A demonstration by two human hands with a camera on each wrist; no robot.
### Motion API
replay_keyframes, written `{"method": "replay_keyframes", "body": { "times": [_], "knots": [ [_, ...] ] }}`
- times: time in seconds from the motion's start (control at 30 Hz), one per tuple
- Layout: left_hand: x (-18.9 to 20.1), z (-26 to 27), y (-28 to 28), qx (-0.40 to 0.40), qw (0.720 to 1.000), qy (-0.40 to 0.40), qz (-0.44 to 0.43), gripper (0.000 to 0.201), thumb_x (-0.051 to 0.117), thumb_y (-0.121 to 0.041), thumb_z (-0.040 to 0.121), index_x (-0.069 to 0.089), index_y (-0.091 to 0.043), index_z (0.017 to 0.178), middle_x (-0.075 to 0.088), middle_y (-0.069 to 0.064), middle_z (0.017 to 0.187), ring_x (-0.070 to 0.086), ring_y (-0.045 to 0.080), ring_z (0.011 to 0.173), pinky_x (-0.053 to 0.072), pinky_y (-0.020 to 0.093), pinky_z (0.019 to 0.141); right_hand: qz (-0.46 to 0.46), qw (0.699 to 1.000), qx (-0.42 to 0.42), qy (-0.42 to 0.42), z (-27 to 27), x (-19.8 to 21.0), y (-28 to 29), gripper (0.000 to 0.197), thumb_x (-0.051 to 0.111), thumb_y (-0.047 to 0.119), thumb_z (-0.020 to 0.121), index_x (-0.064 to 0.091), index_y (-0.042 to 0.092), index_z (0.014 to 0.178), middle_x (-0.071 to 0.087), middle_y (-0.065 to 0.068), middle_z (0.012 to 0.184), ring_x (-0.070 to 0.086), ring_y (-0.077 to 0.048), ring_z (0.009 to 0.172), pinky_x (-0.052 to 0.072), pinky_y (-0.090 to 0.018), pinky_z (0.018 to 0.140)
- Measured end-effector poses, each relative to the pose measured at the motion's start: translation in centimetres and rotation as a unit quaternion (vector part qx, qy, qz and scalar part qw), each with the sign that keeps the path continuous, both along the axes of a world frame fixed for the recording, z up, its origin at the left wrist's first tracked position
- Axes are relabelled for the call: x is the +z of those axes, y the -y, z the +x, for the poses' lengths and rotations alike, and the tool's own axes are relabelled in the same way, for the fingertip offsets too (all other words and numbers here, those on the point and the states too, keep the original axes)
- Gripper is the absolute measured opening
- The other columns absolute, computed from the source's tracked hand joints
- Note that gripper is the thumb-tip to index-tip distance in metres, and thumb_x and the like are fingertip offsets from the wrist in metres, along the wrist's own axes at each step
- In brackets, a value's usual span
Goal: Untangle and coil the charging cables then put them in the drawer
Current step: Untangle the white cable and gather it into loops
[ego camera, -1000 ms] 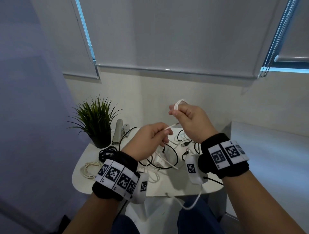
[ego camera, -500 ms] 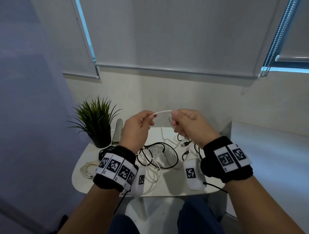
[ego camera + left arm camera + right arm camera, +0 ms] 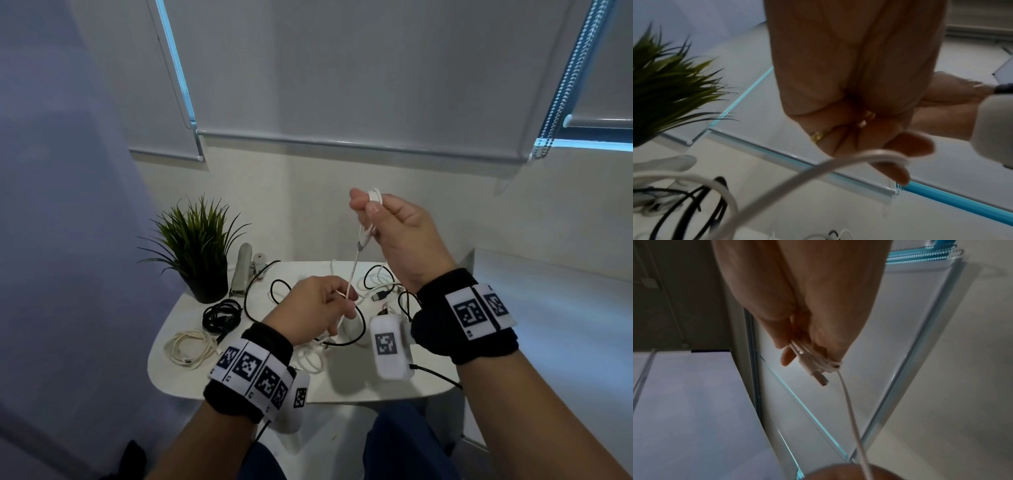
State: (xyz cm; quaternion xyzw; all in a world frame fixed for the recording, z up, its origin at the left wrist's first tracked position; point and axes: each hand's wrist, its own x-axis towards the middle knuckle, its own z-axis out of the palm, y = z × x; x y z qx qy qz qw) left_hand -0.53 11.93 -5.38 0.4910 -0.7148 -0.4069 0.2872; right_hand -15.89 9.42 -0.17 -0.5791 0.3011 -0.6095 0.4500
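The right hand is up in the air above the white bench, with its fingers curled tight around a small bundle of white charging cable. In the right wrist view the loops of the cable wrap around the fingertips, and the plug sticks out below them. From there the cable runs straight down to the left hand, which is lower, just above the bench, and pinches the cable between thumb and fingers. In the left wrist view the cable bends away past the curled fingers, and a gold ring shows on one of them. On the bench under the hands lies a messy tangle of black and white cables. Left of the tangle sit a coiled black cable and a coiled cream cable. A green potted plant stands at the far left of the bench. I cannot see a drawer.
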Motion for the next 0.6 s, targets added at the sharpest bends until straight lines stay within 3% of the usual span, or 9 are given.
{"method": "replay_keyframes", "body": {
  "times": [0.1, 0.17, 0.23, 0.3, 0.37, 0.43, 0.5, 0.6],
  "knots": [
    [1.0, 0.8, 0.0, -0.02, 1.0, 0.016, 0.018, 0.011, 0.056, -0.011, 0.091, 0.062, -0.012, 0.1, 0.07, 0.0, 0.078, 0.048, 0.011, 0.039, 0.04, 0.017, 0.043, -0.026, 0.992, -0.058, -0.109, 0.1, -0.5, -0.1, 0.019, 0.053, 0.008, 0.094, 0.069, 0.018, 0.094, 0.056, 0.001, 0.131, 0.05, -0.001, 0.122, 0.041, -0.011, 0.095],
    [1.6, 1.4, 0.0, -0.023, 0.998, 0.06, 0.002, 0.009, 0.056, -0.013, 0.091, 0.063, -0.015, 0.097, 0.071, -0.002, 0.078, 0.05, 0.013, 0.041, 0.043, 0.021, 0.045, -0.057, 0.969, -0.096, -0.22, 0.0, -0.8, -0.1, 0.019, 0.052, 0.008, 0.095, 0.069, 0.013, 0.102, 0.054, 0.002, 0.133, 0.045, 0.004, 0.122, 0.036, -0.011, 0.099],
    [2.1, 1.8, 0.1, -0.015, 0.996, 0.086, -0.02, 0.008, 0.055, -0.015, 0.091, 0.063, -0.016, 0.092, 0.07, -0.004, 0.076, 0.054, 0.014, 0.044, 0.045, 0.024, 0.05, -0.076, 0.924, -0.132, -0.351, -0.2, -1.2, 0.2, 0.019, 0.053, 0.01, 0.094, 0.069, 0.005, 0.103, 0.058, -0.004, 0.131, 0.047, -0.002, 0.123, 0.033, -0.01, 0.096],
    [2.5, 2.4, 0.2, 0.007, 0.993, 0.097, -0.07, 0.01, 0.055, -0.019, 0.093, 0.061, -0.018, 0.085, 0.066, -0.006, 0.072, 0.057, 0.011, 0.05, 0.047, 0.021, 0.059, -0.077, 0.886, -0.144, -0.434, -0.3, -1.5, 0.4, 0.019, 0.054, 0.012, 0.094, 0.068, 0.0, 0.097, 0.066, -0.011, 0.116, 0.058, -0.015, 0.11, 0.04, -0.02, 0.089],
    [2.9, 2.9, 0.5, 0.036, 0.984, 0.094, -0.146, 0.011, 0.056, -0.02, 0.093, 0.06, -0.021, 0.083, 0.062, -0.007, 0.071, 0.056, 0.006, 0.053, 0.043, 0.011, 0.062, -0.058, 0.878, -0.124, -0.459, -0.2, -1.6, 0.2, 0.023, 0.052, 0.014, 0.095, 0.065, -0.004, 0.088, 0.065, -0.007, 0.091, 0.058, 0.001, 0.08, 0.042, -0.023, 0.074],
    [3.3, 3.2, 0.9, 0.057, 0.98, 0.042, -0.185, 0.012, 0.056, -0.017, 0.093, 0.06, -0.022, 0.083, 0.061, -0.004, 0.072, 0.055, 0.003, 0.054, 0.043, 0.018, 0.062, -0.003, 0.894, -0.082, -0.441, 0.1, -1.5, -0.2, 0.025, 0.049, 0.014, 0.096, 0.062, -0.003, 0.084, 0.06, 0.0, 0.077, 0.052, 0.009, 0.057, 0.035, -0.011, 0.057],
    [3.4, 3.4, 1.4, 0.082, 0.974, 0.008, -0.211, 0.013, 0.057, -0.021, 0.091, 0.06, -0.027, 0.081, 0.061, -0.004, 0.071, 0.057, 0.005, 0.056, 0.045, 0.026, 0.063, 0.047, 0.906, -0.051, -0.418, 0.2, -1.4, -0.5, 0.028, 0.045, 0.023, 0.098, 0.063, 0.006, 0.083, 0.063, -0.001, 0.071, 0.051, 0.005, 0.048, 0.035, -0.012, 0.052],
    [3.0, 3.7, 2.1, 0.128, 0.966, -0.013, -0.226, 0.012, 0.054, -0.046, 0.082, 0.061, -0.036, 0.081, 0.063, -0.009, 0.069, 0.063, 0.011, 0.061, 0.051, 0.04, 0.071, 0.064, 0.911, -0.017, -0.406, 0.4, -1.3, -0.9, 0.03, 0.048, 0.036, 0.096, 0.062, 0.013, 0.082, 0.061, -0.003, 0.064, 0.05, -0.001, 0.05, 0.039, -0.02, 0.055]
  ]
}}
